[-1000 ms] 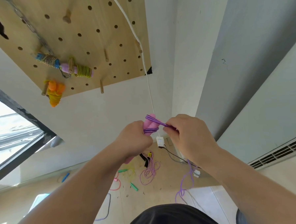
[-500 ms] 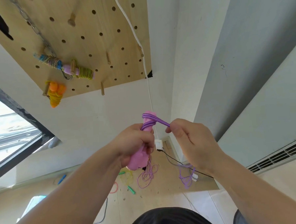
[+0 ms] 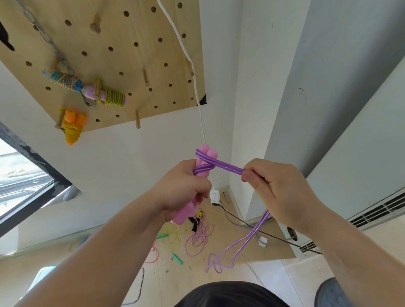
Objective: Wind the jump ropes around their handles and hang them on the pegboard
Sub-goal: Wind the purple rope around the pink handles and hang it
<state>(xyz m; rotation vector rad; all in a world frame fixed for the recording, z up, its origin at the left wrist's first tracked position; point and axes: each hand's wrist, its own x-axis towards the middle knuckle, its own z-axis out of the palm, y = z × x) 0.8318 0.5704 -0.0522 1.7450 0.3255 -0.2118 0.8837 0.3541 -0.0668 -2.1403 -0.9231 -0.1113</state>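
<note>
The left hand (image 3: 182,189) grips the two pink handles (image 3: 208,153) together at the centre of the frame, so they make one firm core for winding. The right hand (image 3: 281,196) pinches the doubled purple rope (image 3: 225,166) just to the right and holds it taut — I think to keep the turns close. The hands are apart, joined only by this short stretch; the free rope hangs toward the lower centre. The pegboard (image 3: 121,52) is in the upper left.

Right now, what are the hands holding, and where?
The left hand grips the pink handles mid-length; the right hand pinches the purple rope beside them.
</note>
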